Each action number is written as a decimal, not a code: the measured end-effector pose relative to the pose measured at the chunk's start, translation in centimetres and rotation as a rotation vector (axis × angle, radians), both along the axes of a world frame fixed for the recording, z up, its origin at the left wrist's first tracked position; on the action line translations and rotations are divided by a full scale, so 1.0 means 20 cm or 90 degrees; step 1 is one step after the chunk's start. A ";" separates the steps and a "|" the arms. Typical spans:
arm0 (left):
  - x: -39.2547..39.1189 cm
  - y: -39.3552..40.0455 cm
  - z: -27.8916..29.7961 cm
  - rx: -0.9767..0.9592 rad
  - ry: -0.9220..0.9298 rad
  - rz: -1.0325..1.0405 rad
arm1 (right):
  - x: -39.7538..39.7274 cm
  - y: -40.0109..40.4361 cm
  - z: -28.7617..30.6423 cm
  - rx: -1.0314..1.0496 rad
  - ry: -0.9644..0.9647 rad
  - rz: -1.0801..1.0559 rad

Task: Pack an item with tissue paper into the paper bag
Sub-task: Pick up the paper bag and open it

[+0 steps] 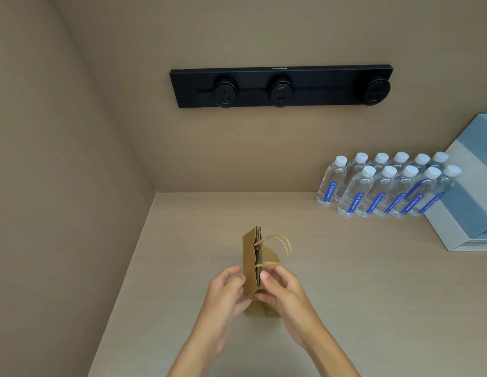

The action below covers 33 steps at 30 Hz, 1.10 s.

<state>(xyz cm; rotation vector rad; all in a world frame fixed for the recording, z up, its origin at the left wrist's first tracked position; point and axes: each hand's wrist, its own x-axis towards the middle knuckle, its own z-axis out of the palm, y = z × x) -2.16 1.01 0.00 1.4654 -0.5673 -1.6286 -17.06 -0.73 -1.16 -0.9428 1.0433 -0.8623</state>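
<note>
Counter (345, 295): flat and tan, with tan walls behind it and on the left.
Socket strip (281, 87): long and black, up on the back wall.
Box (465, 202): blue and grey, at the far right.
Water bottles (383, 186): white caps, in two rows just beside the box.
Paper bag (250, 265): brown, folded nearly flat, standing on edge mid-counter, its string handles hanging right.
Left hand (226, 292): fingers pinch the bag's left side.
Right hand (280, 289): fingers pinch its right edge.
</note>
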 end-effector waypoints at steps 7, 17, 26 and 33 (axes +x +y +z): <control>-0.02 0.00 0.05 -0.021 -0.077 -0.064 | 0.02 -0.01 -0.01 -0.005 0.021 0.017; -0.02 -0.02 0.06 -0.023 -0.126 -0.072 | 0.05 -0.04 -0.02 0.015 0.085 -0.023; 0.04 -0.09 0.04 -0.028 -0.286 0.027 | 0.07 -0.07 0.02 0.009 0.207 -0.075; 0.16 -0.16 0.09 -0.047 -0.464 -0.018 | -0.03 0.01 0.10 -0.021 0.392 -0.164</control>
